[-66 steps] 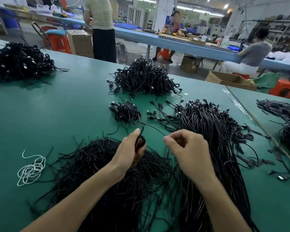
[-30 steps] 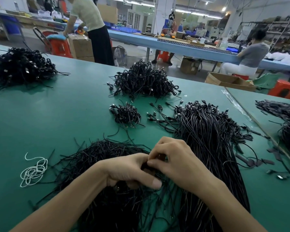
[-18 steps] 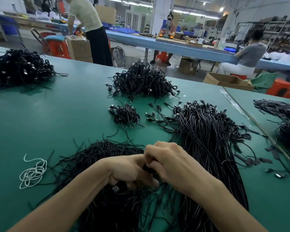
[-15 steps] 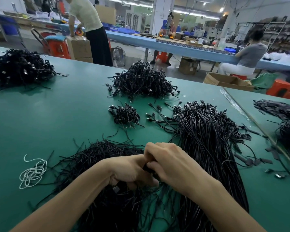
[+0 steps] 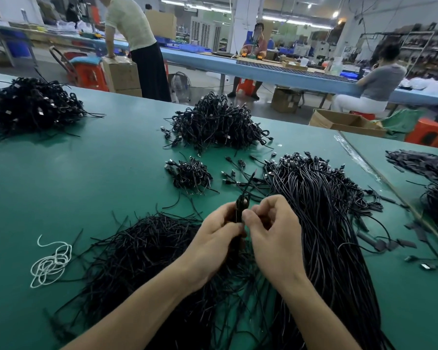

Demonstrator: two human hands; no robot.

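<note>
small coiled black cable bundle (image 5: 241, 207), upright, pinched above the tie pile.

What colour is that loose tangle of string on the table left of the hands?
White; the head view shows the string tangle clearly against the green table.

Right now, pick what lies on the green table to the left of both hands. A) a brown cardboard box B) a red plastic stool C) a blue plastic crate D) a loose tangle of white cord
D: the loose tangle of white cord lies on the green table, left of the left hand and the right hand, which together hold a small coiled black cable.
</note>
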